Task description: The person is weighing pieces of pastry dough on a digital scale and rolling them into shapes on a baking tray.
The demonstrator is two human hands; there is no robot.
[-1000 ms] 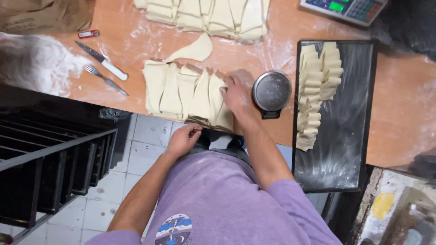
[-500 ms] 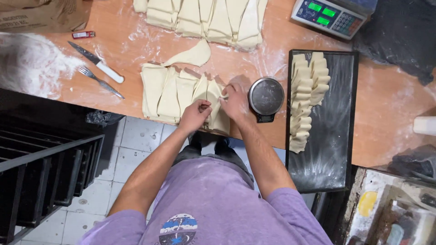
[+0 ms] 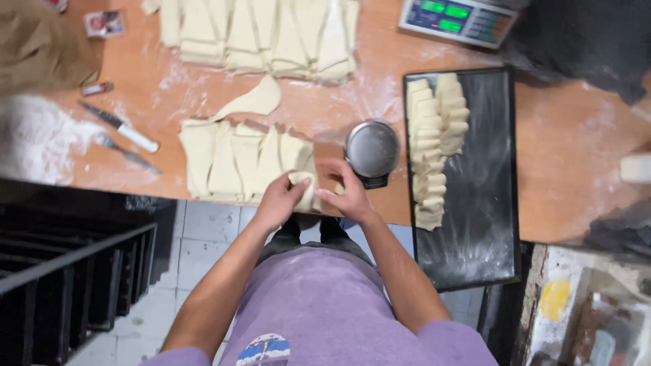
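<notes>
Head view, looking down on a floured wooden counter [image 3: 569, 135].

Left hand [image 3: 278, 200]: has come up to the counter edge since a second ago, when it hung below it; now closed on the near end of a dough piece [image 3: 303, 184].

Right hand [image 3: 342, 193]: fingers pinched on the same piece from the other side. It has drawn back from lying flat on the row to meet the left. Both grips are together on this one piece, so it reads as being rolled or shaped between them.

Dough piece: at the right end of the near row of cut dough [image 3: 237, 163], at the counter's front edge, just left of the tin.

Round metal tin [image 3: 371, 150]: just beyond the right hand.

Black tray [image 3: 475, 224]: right of the tin, dusted, carrying a column of shaped rolls [image 3: 434, 149].

Far row of dough strips [image 3: 264, 34]: at the back.

Loose dough triangle [image 3: 254, 102]: between the two rows.

Knife [image 3: 122, 129] and fork [image 3: 125, 152]: left, beside a flour heap [image 3: 34, 135].

Scale [image 3: 461, 20]: top right.
</notes>
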